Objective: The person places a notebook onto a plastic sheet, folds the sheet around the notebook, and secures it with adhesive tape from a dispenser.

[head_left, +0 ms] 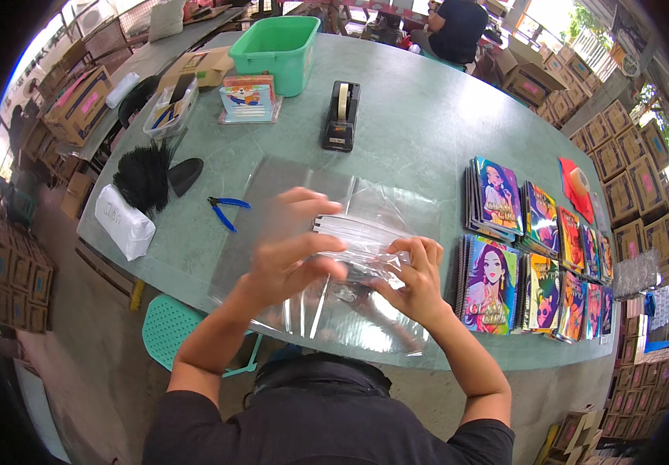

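Observation:
A white, flat-edged stack in clear plastic wrap [365, 232] is in front of me, over the near part of the table. My right hand [416, 275] grips its right end, fingers bent over the film and thumb below. At its left end, my left hand [292, 244] is blurred, with fingers and thumb spread apart; its fingertips overlap the wrap, and contact is unclear. Clear plastic sheets [268, 221] lie flat beneath both hands. What the stack consists of is hard to see through the shiny film.
Spiral notebooks [493, 279] with colourful covers stand in piles at right. Blue-handled pliers [230, 213], a black brush [144, 177] and a white pouch [123, 221] are at left. Farther back are a tape dispenser [342, 116], a green bin [272, 58] and a seated person [454, 31].

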`<state>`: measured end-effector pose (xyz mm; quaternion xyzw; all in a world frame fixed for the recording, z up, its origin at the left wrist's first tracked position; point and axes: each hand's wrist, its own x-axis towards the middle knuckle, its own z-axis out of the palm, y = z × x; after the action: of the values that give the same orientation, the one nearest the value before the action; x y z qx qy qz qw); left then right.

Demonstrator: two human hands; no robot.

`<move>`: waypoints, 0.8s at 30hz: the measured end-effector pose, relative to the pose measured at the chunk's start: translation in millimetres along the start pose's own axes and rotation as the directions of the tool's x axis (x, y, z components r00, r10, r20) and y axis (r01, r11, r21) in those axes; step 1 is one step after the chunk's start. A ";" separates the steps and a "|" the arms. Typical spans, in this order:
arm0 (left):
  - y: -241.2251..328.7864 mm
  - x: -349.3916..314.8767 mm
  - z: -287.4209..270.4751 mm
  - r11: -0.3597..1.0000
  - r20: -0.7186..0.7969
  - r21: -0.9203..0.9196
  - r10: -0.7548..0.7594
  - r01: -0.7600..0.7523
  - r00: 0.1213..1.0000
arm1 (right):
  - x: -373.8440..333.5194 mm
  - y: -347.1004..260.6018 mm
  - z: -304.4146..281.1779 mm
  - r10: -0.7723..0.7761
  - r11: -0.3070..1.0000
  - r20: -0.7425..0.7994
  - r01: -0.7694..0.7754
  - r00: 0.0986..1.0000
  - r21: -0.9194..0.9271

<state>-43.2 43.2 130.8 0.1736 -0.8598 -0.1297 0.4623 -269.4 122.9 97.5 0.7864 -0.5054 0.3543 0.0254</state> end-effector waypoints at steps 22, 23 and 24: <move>-46.0 46.9 30.3 0.976 0.561 -0.002 -0.180 0.219 0.808 | 57.0 39.9 -9.2 0.364 0.720 0.488 -0.572 0.794 0.394; -38.3 45.0 30.7 0.996 0.542 0.041 -0.086 0.076 0.836 | 55.7 39.3 -7.9 0.302 0.812 0.420 -0.462 0.856 0.356; -26.2 44.2 29.6 0.994 0.553 0.111 -0.060 -0.002 0.831 | 53.8 39.2 -7.4 0.229 0.888 0.354 -0.344 0.907 0.306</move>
<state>-86.0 2.9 138.0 0.1660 -0.9599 -0.1352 0.1810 -292.4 65.0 122.0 0.7385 -0.5410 0.3137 -0.2520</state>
